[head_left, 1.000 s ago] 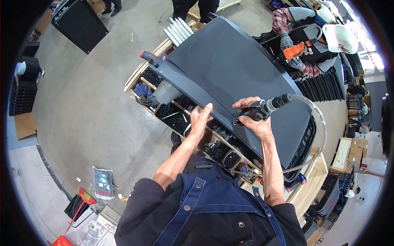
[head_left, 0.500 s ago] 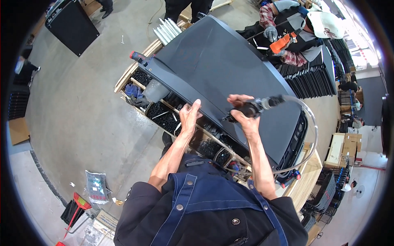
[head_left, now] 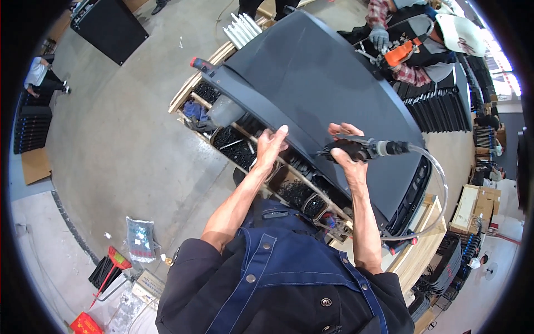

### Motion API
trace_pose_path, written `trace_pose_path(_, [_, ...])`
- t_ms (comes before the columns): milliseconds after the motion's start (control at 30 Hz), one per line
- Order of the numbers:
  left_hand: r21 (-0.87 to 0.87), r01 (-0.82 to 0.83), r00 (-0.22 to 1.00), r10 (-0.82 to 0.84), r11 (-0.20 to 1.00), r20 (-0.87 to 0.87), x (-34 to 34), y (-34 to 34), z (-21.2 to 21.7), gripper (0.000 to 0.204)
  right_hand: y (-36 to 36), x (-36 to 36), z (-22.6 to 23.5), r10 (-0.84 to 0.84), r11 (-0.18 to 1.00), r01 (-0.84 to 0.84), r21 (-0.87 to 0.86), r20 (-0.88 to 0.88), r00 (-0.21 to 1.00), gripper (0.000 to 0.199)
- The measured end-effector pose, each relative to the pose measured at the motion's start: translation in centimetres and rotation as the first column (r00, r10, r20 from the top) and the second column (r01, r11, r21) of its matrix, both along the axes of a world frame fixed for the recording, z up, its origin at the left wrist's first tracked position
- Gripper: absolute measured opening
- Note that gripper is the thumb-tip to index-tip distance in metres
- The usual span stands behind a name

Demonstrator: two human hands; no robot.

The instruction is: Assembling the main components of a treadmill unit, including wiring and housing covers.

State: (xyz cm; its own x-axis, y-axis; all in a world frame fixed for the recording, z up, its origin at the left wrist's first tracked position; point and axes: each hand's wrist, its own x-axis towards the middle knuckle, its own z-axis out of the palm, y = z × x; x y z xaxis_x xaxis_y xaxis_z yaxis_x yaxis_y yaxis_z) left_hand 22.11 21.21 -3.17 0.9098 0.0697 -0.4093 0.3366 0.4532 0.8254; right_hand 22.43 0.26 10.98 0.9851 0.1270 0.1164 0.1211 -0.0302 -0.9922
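A large dark grey panel (head_left: 328, 72) lies tilted across a wooden bench in front of me. My left hand (head_left: 268, 149) is at its near edge, fingers bent and closed; whatever they hold is hidden. Over the panel, my right hand (head_left: 351, 158) grips a black air screwdriver (head_left: 353, 149), thumb on the near side and fingers on the far side. Its tip points left, close to the panel's near edge. From its back end a clear hose (head_left: 442, 186) loops right and down.
Wooden bins of black screws (head_left: 236, 150) run under the panel's near edge. Silver tubes (head_left: 242, 30) stand at the far left corner. At far right, a co-worker in gloves holds an orange tool (head_left: 401, 53) beside stacked black panels (head_left: 439, 111). A red broom (head_left: 118, 258) lies lower left.
The whole view has shifted, so the bench and both hands appear farther right. My hands keep nearly the same places on the panel. The co-worker's gloved hands have moved slightly.
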Motion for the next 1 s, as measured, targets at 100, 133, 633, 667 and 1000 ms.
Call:
trace_pose_path(100, [0.008, 0.189, 0.981, -0.19, 0.982, 0.049, 0.0, 1.9, -1.3, 0.073, 0.1, -3.0, -2.3, -0.252, 0.967, 0.245, -0.072, -0.116, 0.961, 0.06])
trace_pose_path(133, [0.133, 0.218, 0.974, -0.224, 0.967, 0.031, -0.2, 3.1, -2.7, 0.067, -0.2, -4.4, -3.6, -0.306, 0.941, 0.286, -0.178, -0.099, 0.947, 0.055])
trace_pose_path(633, [0.989, 0.151, 0.734, -0.669, -0.007, -0.116, 1.8, 15.5, -16.4, 0.029, 12.0, -7.6, -28.3, -0.046, 0.612, -0.347, -0.71, -0.47, 0.881, 0.035])
trace_pose_path(667, [0.986, 0.163, 0.718, -0.688, 0.021, -0.104, 1.7, 15.5, -14.9, 0.032, 12.2, -7.2, -29.2, 0.003, 0.444, -0.353, -0.824, -0.392, 0.92, 0.033])
trace_pose_path(1000, [0.158, 0.603, 0.786, -0.55, 0.782, -0.282, -9.8, 14.0, -7.8, 0.034, 12.5, -6.8, -32.0, 0.165, 0.353, -0.449, -0.821, -0.418, 0.893, 0.014])
